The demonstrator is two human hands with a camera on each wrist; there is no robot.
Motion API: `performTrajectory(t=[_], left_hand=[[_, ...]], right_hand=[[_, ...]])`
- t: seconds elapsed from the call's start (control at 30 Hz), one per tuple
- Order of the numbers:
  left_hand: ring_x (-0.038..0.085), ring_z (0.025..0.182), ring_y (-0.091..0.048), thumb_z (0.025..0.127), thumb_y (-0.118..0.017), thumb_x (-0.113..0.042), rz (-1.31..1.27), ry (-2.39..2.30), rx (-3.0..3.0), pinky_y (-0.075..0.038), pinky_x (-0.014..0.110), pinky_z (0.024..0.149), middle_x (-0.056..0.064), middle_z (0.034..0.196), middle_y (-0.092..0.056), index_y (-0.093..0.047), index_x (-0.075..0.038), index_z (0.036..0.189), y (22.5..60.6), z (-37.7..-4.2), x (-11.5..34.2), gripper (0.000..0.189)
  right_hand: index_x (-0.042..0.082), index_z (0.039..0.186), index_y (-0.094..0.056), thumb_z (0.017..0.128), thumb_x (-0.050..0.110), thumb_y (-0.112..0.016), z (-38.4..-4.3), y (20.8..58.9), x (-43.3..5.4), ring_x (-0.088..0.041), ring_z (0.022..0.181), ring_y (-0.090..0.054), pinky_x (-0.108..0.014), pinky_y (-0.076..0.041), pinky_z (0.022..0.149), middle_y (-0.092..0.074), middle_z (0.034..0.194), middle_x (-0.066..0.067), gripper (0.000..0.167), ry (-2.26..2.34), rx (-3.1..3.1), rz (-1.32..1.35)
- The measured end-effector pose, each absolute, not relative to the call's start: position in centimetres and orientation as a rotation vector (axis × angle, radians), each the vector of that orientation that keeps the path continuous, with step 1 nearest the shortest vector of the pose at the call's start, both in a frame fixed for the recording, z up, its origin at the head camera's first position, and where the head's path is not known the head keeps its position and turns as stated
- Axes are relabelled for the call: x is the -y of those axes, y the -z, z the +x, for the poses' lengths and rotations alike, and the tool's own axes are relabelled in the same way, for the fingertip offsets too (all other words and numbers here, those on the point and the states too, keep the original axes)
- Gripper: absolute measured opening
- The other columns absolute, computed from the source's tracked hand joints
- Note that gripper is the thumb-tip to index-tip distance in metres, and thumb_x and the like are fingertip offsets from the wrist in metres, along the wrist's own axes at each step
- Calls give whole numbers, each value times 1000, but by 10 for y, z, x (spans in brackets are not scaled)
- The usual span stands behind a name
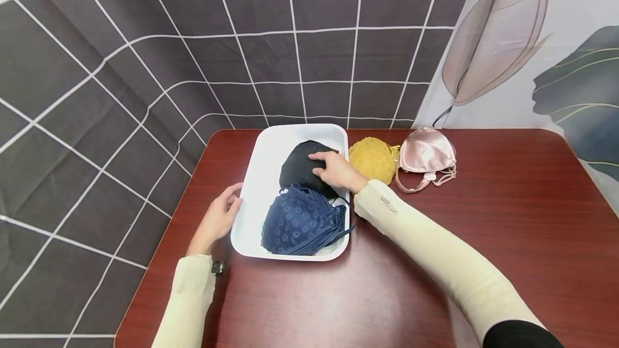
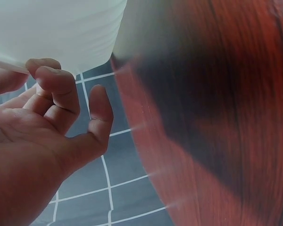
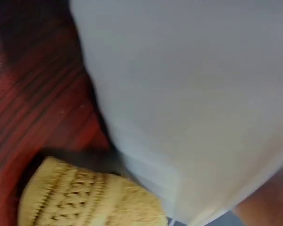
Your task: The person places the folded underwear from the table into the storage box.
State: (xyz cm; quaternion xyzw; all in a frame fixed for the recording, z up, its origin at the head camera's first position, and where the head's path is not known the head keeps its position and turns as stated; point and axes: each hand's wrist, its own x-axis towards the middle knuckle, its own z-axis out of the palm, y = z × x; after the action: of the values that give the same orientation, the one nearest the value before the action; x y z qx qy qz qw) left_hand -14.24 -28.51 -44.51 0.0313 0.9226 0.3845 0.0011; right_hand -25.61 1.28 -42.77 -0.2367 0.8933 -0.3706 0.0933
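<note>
A white plastic tray (image 1: 252, 192) stands on the table with two bras in it. The black bra (image 1: 300, 168) lies toward the back, and the navy lace bra (image 1: 302, 222) lies in front, its strap hanging over the right rim. My right hand (image 1: 336, 169) reaches over that rim and rests on the black bra, thumb and index finger apart. Beside the left rim is my left hand (image 1: 221, 214). In the left wrist view, the fingers of my left hand (image 2: 52, 113) are loosely bent at the tray's edge, the thumb standing away from them.
To the right of the tray sits a mustard-yellow lace bra (image 1: 373, 159), close against its wall. Beside it is a pink satin bra (image 1: 427, 150) with its straps loose. The red-brown wooden table (image 1: 503, 219) backs onto a grey checked cloth (image 1: 324, 58).
</note>
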Motion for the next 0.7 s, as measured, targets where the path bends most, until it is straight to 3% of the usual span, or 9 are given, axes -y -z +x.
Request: performTrajectory(t=[0.33,0.7], left_hand=[[24,77,-59,98,-49,-9,91,-1198,-2886,-47,39,69,13,89,-62,-42,-4,139,446,-143,286,42],[24,76,-57,98,-49,-9,72,-1193,-2880,-47,38,69,12,87,-60,-42,-5,139,447,-142,285,42]], right_hand=[[4,135,-51,91,14,-60,-253,413,-20,-32,125,-43,-40,-31,103,-49,135,-18,46,1008,-2654,-651],[-2,125,-57,88,8,-61,-257,404,-50,-34,109,-56,-41,-43,91,-56,124,-21,38,1295,-2633,-595]])
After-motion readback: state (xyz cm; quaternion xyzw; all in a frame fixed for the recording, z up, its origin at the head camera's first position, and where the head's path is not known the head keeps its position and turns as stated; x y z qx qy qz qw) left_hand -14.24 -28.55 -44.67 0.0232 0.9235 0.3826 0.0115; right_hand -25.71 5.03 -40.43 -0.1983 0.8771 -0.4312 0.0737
